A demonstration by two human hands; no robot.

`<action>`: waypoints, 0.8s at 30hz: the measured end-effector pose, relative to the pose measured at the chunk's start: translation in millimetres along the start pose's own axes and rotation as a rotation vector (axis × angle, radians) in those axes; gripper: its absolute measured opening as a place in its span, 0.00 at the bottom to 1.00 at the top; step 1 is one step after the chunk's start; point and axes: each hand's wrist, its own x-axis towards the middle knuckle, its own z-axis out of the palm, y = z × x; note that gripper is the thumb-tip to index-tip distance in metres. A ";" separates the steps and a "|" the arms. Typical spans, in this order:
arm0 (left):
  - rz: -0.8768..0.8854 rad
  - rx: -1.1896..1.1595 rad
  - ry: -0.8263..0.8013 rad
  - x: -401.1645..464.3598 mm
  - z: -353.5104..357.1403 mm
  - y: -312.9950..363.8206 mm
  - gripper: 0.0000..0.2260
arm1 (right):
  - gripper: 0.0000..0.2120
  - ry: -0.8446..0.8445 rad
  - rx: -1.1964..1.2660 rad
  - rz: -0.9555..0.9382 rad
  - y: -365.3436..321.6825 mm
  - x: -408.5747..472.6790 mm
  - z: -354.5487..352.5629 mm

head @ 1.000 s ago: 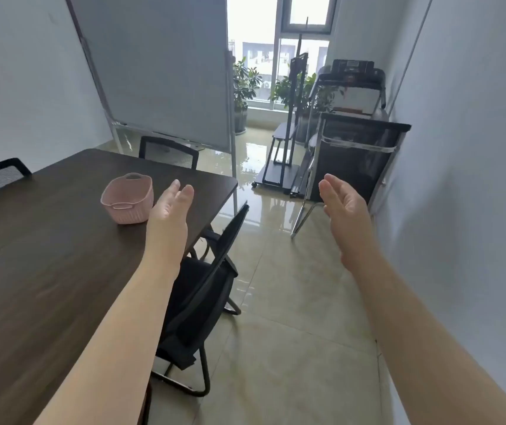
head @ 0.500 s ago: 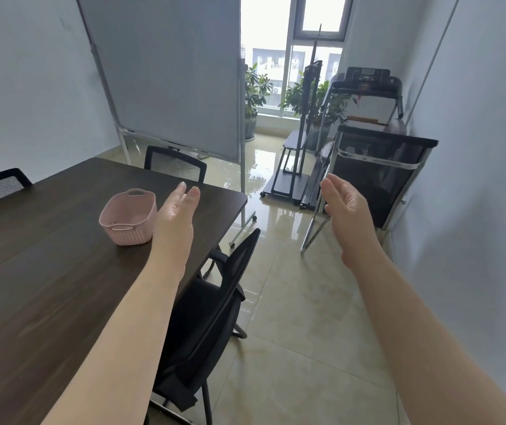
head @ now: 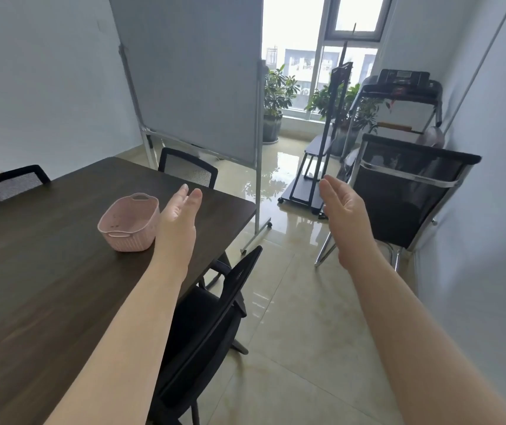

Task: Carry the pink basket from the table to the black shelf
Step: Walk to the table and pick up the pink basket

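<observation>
A small pink ribbed basket [head: 129, 222] with two handle slots stands empty on the dark wooden table [head: 46, 271]. My left hand [head: 178, 219] is stretched out flat just right of the basket, fingers extended, close to its side but not holding it. My right hand [head: 345, 210] is raised over the floor, palm turned inward, holding nothing. A low black shelf on wheels [head: 310, 185] with a tall black post stands on the floor beyond, near the window.
A black mesh chair [head: 215, 314] is pushed against the table's right edge below my left arm. Another chair [head: 408, 191] with a chrome frame stands by the right wall. A whiteboard on a stand [head: 196, 75], plants and a treadmill fill the far end.
The view has moved closer to the table and basket. Both hands stay outstretched and empty; the left hand now sits nearer the basket's right side.
</observation>
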 end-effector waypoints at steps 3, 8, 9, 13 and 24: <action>0.000 -0.005 0.021 5.4 28.9 -0.6 0.24 | 0.26 -0.039 0.008 0.001 7.6 26.5 -17.2; 0.006 0.005 0.074 16.3 73.2 1.4 0.25 | 0.26 -0.095 0.029 -0.006 15.0 65.7 -45.1; 0.007 0.010 0.087 17.3 80.0 1.6 0.25 | 0.26 -0.099 0.037 0.002 16.8 71.4 -49.5; 0.002 0.013 0.135 18.0 108.7 1.5 0.24 | 0.27 -0.141 0.040 0.007 22.2 94.1 -68.6; -0.010 0.010 0.203 57.2 135.8 0.8 0.25 | 0.27 -0.221 0.083 0.034 36.5 157.3 -59.8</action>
